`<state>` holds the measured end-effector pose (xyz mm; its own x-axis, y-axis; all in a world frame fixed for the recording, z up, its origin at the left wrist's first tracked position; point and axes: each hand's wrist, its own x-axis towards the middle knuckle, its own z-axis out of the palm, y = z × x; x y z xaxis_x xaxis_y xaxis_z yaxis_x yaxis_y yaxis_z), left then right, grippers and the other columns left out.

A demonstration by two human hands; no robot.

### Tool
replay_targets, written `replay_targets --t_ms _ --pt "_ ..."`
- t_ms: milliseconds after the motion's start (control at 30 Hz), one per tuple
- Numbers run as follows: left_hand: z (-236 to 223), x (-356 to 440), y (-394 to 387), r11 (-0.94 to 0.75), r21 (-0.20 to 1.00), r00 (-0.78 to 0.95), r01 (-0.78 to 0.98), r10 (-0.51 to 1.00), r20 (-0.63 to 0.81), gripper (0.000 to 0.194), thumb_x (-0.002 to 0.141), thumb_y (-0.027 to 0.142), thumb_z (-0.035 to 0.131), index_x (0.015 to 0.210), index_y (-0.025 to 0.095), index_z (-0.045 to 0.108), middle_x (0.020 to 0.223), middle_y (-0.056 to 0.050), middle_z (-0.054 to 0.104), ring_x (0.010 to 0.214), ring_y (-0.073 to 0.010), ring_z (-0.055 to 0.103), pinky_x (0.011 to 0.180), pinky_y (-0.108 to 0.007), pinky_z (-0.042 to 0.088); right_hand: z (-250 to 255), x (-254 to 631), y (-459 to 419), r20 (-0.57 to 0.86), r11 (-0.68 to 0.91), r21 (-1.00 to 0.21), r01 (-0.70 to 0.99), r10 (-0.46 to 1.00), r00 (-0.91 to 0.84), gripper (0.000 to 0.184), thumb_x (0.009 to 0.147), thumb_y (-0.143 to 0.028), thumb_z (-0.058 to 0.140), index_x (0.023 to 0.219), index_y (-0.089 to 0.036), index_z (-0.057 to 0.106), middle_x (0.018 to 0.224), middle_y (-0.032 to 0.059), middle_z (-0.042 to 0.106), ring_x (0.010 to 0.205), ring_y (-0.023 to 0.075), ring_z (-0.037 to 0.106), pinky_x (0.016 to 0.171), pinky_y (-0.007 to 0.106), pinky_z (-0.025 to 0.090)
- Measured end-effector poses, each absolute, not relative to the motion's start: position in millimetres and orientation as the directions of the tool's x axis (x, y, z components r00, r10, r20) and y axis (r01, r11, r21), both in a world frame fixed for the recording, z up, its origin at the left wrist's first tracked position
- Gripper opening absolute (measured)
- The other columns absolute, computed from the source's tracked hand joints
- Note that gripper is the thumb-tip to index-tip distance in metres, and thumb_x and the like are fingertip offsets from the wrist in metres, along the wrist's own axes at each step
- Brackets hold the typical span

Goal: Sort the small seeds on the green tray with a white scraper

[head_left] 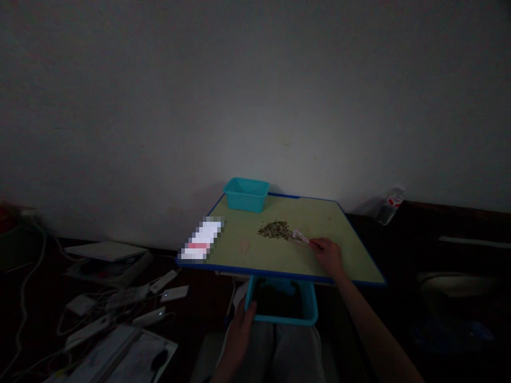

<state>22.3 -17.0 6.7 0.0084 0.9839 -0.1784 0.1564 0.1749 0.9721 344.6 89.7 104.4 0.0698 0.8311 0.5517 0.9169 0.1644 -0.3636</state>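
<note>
My right hand is closed around a small tool with a pale pinkish head and a reddish handle; the dim light hides its exact kind. The tool's head touches the right edge of a spread of small dark and light grains on the table top. To the left lies a smaller patch of pale bits. Below the table's front edge, my left hand grips the left wall of a turquoise plastic basin, thumb over the rim. Dark material fills its bottom, and it rests at my lap.
A second turquoise basin stands at the table's back left. A blurred-out bright rectangle lies at the left edge of the blue-rimmed table. Power strips and cables clutter the left. A plastic bottle leans at the right.
</note>
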Motion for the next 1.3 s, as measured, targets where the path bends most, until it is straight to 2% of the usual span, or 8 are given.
replay_targets --t_ms 200,333,600,733,967,1167,1300 --pt "8 22 -18 0.159 0.977 0.027 0.142 0.986 -0.164 0.065 0.090 0.058 0.044 0.143 0.020 0.053 0.151 -0.007 0.057 0.146 -0.0284 0.043 0.125 -0.040 0.026 103 346 86 0.542 0.177 -0.379 0.908 0.838 0.063 0.022 0.091 -0.029 0.059 0.095 -0.025 0.080 0.097 0.0063 0.079 0.088 0.0225 0.072 0.082 0.034 0.055" --pt "5 22 -17 0.140 0.978 0.019 0.155 0.989 -0.145 0.067 0.091 0.057 0.044 0.143 0.016 0.051 0.154 -0.011 0.053 0.148 -0.0284 0.040 0.126 -0.041 0.025 105 345 82 0.549 0.191 -0.370 0.909 0.834 0.049 0.022 0.091 -0.028 0.059 0.095 -0.024 0.080 0.096 0.0062 0.079 0.087 0.0223 0.072 0.080 0.032 0.054" --pt "12 24 -20 0.187 0.975 0.000 0.120 0.982 -0.189 0.064 0.092 0.057 0.045 0.143 0.019 0.052 0.151 -0.008 0.056 0.148 -0.0285 0.040 0.125 -0.041 0.026 105 343 84 0.545 0.191 -0.367 0.910 0.837 0.044 0.022 0.091 -0.029 0.059 0.095 -0.025 0.080 0.095 0.0054 0.079 0.087 0.0221 0.072 0.080 0.033 0.054" --pt "14 23 -20 0.154 0.978 0.009 0.139 0.988 -0.157 0.065 0.091 0.057 0.045 0.142 0.019 0.054 0.151 -0.009 0.057 0.147 -0.0288 0.042 0.125 -0.042 0.027 104 343 86 0.545 0.183 -0.367 0.912 0.837 0.052 0.022 0.091 -0.029 0.059 0.095 -0.025 0.080 0.095 0.0056 0.079 0.087 0.0221 0.072 0.079 0.032 0.054" --pt "7 23 -18 0.165 0.977 0.020 0.139 0.985 -0.169 0.064 0.093 0.056 0.042 0.144 0.017 0.051 0.154 -0.011 0.053 0.148 -0.0289 0.040 0.126 -0.045 0.023 105 343 90 0.528 0.154 -0.331 0.931 0.848 0.047 0.022 0.091 -0.029 0.059 0.096 -0.026 0.080 0.096 0.0053 0.079 0.087 0.0226 0.072 0.079 0.032 0.054" --pt "8 23 -18 0.175 0.974 -0.002 0.143 0.984 -0.177 0.063 0.091 0.055 0.045 0.142 0.019 0.054 0.153 -0.008 0.054 0.148 -0.0275 0.040 0.126 -0.041 0.025 107 338 92 0.548 0.193 -0.343 0.919 0.836 0.029 0.022 0.091 -0.028 0.059 0.095 -0.024 0.081 0.097 0.0064 0.079 0.086 0.0230 0.072 0.079 0.033 0.054" --pt "20 23 -21 0.174 0.973 0.008 0.152 0.984 -0.177 0.065 0.088 0.057 0.045 0.141 0.020 0.055 0.151 -0.008 0.057 0.147 -0.0294 0.042 0.125 -0.041 0.028 105 338 91 0.549 0.197 -0.364 0.910 0.835 0.038 0.022 0.091 -0.029 0.059 0.094 -0.025 0.080 0.096 0.0058 0.079 0.087 0.0227 0.072 0.080 0.033 0.055"
